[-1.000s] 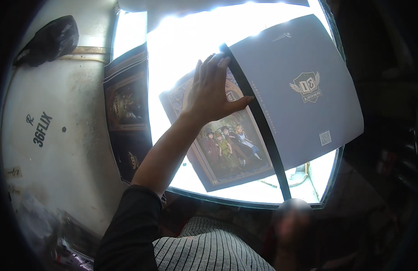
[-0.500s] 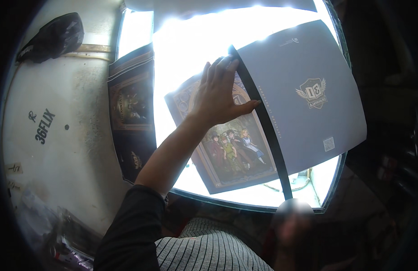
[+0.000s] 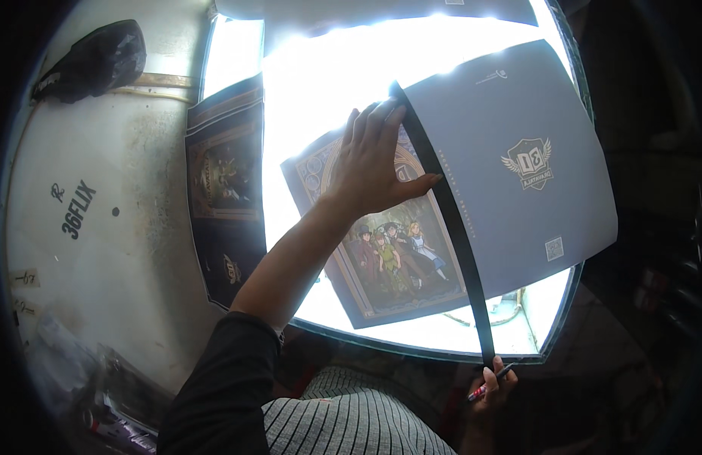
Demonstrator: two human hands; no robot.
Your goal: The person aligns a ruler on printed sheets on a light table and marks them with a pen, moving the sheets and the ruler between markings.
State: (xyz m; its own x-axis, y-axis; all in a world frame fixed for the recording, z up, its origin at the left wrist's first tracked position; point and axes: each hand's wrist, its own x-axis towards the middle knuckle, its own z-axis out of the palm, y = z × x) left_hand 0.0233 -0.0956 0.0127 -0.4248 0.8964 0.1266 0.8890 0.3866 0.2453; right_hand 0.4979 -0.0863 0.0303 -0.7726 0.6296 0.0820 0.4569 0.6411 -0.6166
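A dark straight strip like a ruler (image 3: 458, 227) lies slantwise across a printed cover sheet, between its illustrated panel (image 3: 396, 262) and its plain grey panel (image 3: 548, 220). My left hand (image 3: 370, 163) is spread flat over the illustrated panel, its fingertips and thumb against the strip's left edge. Beyond the light table's near edge, at the strip's lower end, my right hand (image 3: 496, 388) is closed around a slim pen-like tool (image 3: 481, 391) with a red part. Whether that tool is a pen or a knife cannot be made out.
The sheet lies on a brightly lit glass light table (image 3: 411, 345). Another dark printed sheet (image 3: 228, 189) overlaps its left side, and a grey sheet (image 3: 396, 9) lies along the far edge. A black plastic bag (image 3: 100, 61) rests on the white surface (image 3: 131, 250) at left.
My right hand, blurred before at the strip's lower end, is now a little lower and clear, with the pen-like tool visible. My left hand stays in place on the sheet.
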